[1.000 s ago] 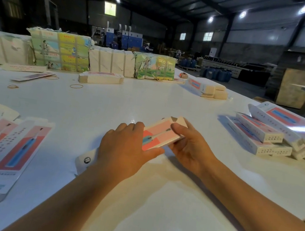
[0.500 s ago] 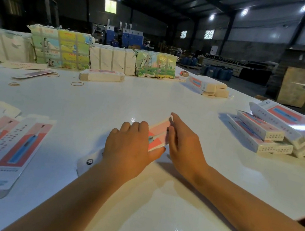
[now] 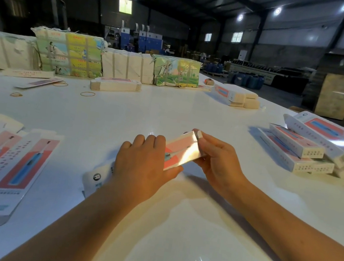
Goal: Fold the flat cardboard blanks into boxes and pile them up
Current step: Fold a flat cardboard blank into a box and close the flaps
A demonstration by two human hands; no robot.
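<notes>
Here the box [image 3: 182, 153] being folded lies in the middle of the white desk [image 3: 174, 231], slanting from near-left to far-right. Its long axis runs from under the left hand [image 3: 143, 168] up toward the right hand [image 3: 217, 161]. The near end, white with a round logo, pokes out below the left wrist; the far end is lifted a little off the desk.

The left hand lies over the middle of the box, fingers [image 3: 153, 141] curled over its far edge and thumb along the near edge, holding it down. The right hand is at the far end, its fingers [image 3: 204, 136] bent and pinching the end flap at the corner, the thumb underneath as far as I can tell. So the open end lies directly at the right fingertips, and the right hand is the one placed to close it; the left serves as the clamp.

My guess is that the next move turns on pushing that flap inward along the long axis, toward the left hand.

The finished boxes [image 3: 311, 149] are piled well to the right, closer to the right hand. The flat blanks [image 3: 15, 174] wait at the near left, just beside the left forearm.
</notes>
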